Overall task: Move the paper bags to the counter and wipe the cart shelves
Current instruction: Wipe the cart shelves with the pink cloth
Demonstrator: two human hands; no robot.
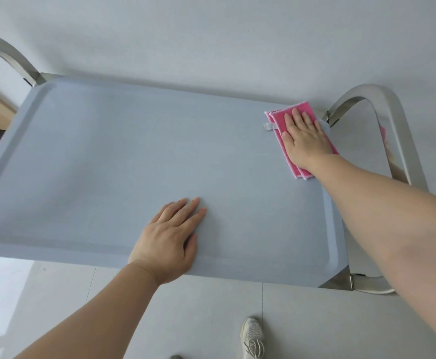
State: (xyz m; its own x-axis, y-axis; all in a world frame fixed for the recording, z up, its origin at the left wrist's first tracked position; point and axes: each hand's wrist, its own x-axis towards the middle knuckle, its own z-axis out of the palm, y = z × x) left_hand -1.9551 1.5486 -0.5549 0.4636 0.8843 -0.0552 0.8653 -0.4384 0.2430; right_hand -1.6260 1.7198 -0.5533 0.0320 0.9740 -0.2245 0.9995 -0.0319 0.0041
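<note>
Straight fingers (296, 117) of the right hand (303, 139) are pressing the pink cloth (279, 117) flat at the cart shelf's (134, 151) two o'clock corner. At six o'clock, the left hand (169, 238) is resting open-palmed, holding nothing.

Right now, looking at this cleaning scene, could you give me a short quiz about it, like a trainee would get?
1. True or false: the right hand lies flat on the pink cloth.
2. Where on the grey cart shelf is the cloth? A) near left corner B) far right corner C) middle
3. Fill in: the left hand rests with straight fingers near the shelf's ____ edge.

Key: 1 true. 2 B. 3 near; it holds nothing.
</note>
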